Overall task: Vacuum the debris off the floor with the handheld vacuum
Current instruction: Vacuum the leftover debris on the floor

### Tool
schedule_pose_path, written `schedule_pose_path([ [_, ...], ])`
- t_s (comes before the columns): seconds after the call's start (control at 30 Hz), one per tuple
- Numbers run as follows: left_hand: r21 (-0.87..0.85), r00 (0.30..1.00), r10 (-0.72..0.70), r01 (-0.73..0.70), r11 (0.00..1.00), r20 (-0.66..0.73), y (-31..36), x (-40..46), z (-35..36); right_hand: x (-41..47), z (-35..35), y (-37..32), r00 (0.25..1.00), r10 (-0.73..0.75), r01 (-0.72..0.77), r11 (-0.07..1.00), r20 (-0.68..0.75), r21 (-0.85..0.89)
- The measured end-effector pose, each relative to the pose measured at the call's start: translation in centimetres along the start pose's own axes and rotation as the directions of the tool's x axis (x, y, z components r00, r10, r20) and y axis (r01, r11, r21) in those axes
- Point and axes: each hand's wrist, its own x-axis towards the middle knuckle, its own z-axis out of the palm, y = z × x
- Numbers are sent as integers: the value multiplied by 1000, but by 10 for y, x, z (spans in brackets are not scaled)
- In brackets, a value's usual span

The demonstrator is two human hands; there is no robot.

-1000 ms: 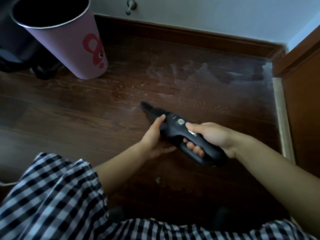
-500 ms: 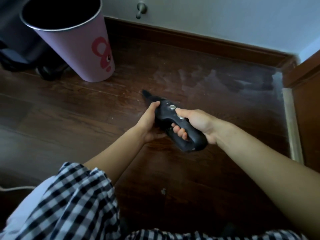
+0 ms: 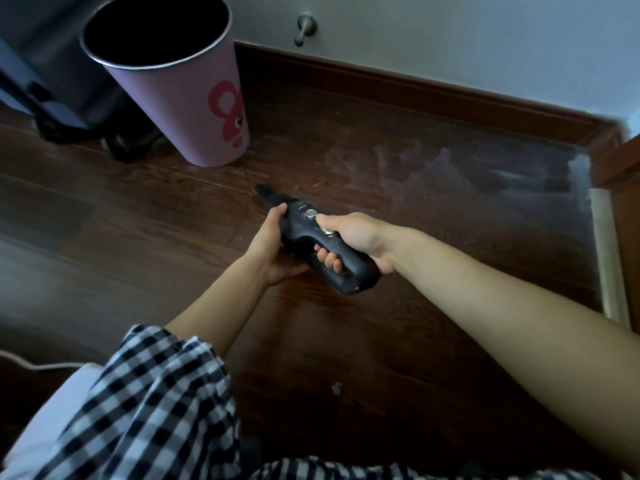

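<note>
A black handheld vacuum (image 3: pixel 304 233) is held over the dark wood floor (image 3: pixel 138 237), nozzle pointing up-left toward the floor near the bin. My right hand (image 3: pixel 349 240) grips its loop handle, thumb on top by the silver button. My left hand (image 3: pixel 273 247) cups the left side of the vacuum's body from below. A pale dusty smear (image 3: pixel 415 168) spreads over the floor beyond the nozzle, toward the right corner. A small speck of debris (image 3: pixel 336 388) lies on the floor close to me.
A pink bin (image 3: pixel 194 109) with a red cartoon stands at the back left, with dark wheeled furniture (image 3: pixel 52 98) behind it. A brown skirting board (image 3: pixel 415 95) runs along the wall. A doorstop (image 3: pixel 303 29) sticks out above it. A door frame (image 3: pixel 609 254) bounds the right.
The vacuum and both hands have moved forward, away from me and toward the bin and the dusty patch. Both hands keep their hold. The view has tilted slightly up.
</note>
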Motion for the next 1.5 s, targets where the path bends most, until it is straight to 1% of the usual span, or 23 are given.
schedule_pose_path([
  [0.2, 126, 993, -68, 56, 991, 97, -16, 0, 33, -19, -5, 26, 979, -21, 41, 994, -201, 96],
  [0.3, 167, 987, -101, 79, 983, 122, -27, 4, 46, -32, -20, 35, 975, 5, 28, 989, -221, 144],
  [0.43, 186, 981, -132, 105, 977, 144, -40, 2, 56, -50, -41, 43, 978, 15, 19, 987, -207, 162],
  [0.57, 276, 964, -178, 120, 954, 196, -52, -6, 69, -64, -39, 61, 961, 29, 46, 964, -274, 262],
  [0.67, 307, 953, -207, 134, 942, 219, -66, -10, 83, -71, -30, 75, 945, 33, 80, 942, -327, 327],
  [0.77, 285, 952, -215, 149, 947, 217, -77, -11, 79, -77, -26, 82, 957, 32, 67, 943, -290, 326],
  [0.97, 246, 974, -191, 157, 957, 122, -63, -14, 31, -70, -17, 69, 995, 53, -27, 953, -80, 301],
  [1.07, 199, 982, -170, 150, 968, 87, -57, -14, 19, -63, -12, 58, 997, 69, -60, 960, -21, 275],
  [1.13, 182, 985, -153, 137, 974, 80, -46, -11, 17, -55, -9, 51, 997, 67, -56, 962, -32, 267],
  [1.2, 157, 984, -158, 144, 977, 78, -33, -3, 17, -42, -2, 42, 995, 62, -38, 962, -78, 271],
  [1.37, 152, 982, -150, 132, 979, 113, -7, 15, 35, -23, 8, 18, 980, 82, -10, 929, -180, 371],
  [1.5, 142, 974, -217, 206, 968, 66, 14, 16, 33, -21, -4, -10, 986, 145, -109, 928, -76, 356],
])
